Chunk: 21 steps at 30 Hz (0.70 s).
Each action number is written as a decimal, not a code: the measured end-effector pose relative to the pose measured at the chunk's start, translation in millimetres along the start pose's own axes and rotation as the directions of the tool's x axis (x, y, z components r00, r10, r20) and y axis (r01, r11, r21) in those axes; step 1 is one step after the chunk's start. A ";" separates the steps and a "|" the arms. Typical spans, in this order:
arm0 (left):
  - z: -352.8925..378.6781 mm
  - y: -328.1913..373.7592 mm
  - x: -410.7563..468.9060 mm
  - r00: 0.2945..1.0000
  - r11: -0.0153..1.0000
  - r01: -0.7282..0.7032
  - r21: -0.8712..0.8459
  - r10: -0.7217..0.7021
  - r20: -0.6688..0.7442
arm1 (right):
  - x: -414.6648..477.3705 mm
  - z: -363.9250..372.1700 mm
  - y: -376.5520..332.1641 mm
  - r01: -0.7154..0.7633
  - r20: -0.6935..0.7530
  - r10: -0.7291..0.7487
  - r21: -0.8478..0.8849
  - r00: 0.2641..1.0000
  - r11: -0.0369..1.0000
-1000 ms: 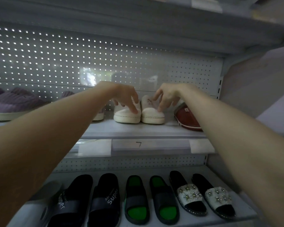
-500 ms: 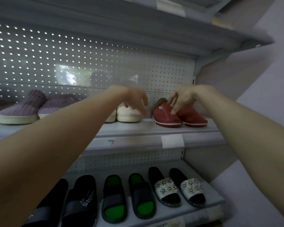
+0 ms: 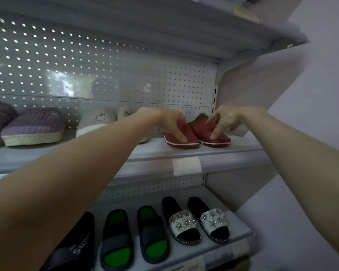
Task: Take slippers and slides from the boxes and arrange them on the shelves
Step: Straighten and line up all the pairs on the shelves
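A pair of red slippers with white sole stripes stands at the right end of the middle shelf (image 3: 239, 151), toes toward me. My left hand (image 3: 170, 123) lies over the left red slipper (image 3: 191, 136), its fingers stretched down along the top. My right hand (image 3: 224, 119) touches the right red slipper (image 3: 222, 137) with its index fingertip pressed on the toe. The two slippers sit side by side, almost touching. My left forearm hides part of the white slippers (image 3: 98, 120) farther left.
Purple ribbed slippers (image 3: 33, 126) stand at the shelf's left. The lower shelf (image 3: 241, 229) holds a black "Super" slide (image 3: 76, 249), green-insole slides (image 3: 117, 241) and jewelled white-strap slides (image 3: 184, 222). A pegboard back panel (image 3: 106, 71), another shelf overhead and a wall at the right close in the space.
Both hands have moved right, off the white slippers and onto the red pair. The left hand now lies on the left red slipper. The view has swung right.
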<state>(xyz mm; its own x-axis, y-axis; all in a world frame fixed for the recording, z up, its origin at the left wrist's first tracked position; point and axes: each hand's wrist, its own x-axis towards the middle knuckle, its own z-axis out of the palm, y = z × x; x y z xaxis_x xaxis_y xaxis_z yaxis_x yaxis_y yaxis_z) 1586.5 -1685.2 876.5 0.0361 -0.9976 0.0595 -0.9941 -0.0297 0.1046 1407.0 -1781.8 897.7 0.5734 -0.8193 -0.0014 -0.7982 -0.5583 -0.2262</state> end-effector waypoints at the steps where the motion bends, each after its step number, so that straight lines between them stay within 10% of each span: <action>1: 0.9 0.8 2.1 1.000 1.000 -0.001 0.008 0.001 0.004 | 1.9 0.8 2.9 -0.003 -0.005 0.003 0.009 1.000 1.000; 21: 9.7 -3.7 26.0 0.997 0.997 -0.043 0.069 0.047 -0.065 | 23.8 10.5 14.8 0.005 0.049 -0.013 0.147 0.999 0.989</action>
<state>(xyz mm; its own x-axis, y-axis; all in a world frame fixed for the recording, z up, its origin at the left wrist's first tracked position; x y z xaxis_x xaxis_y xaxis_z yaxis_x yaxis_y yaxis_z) 1590.2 -1711.6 868.1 -0.0042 -0.9917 0.1282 -0.9994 0.0086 0.0334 1410.8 -1808.2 884.1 0.5918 -0.8047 -0.0459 -0.7593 -0.5375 -0.3667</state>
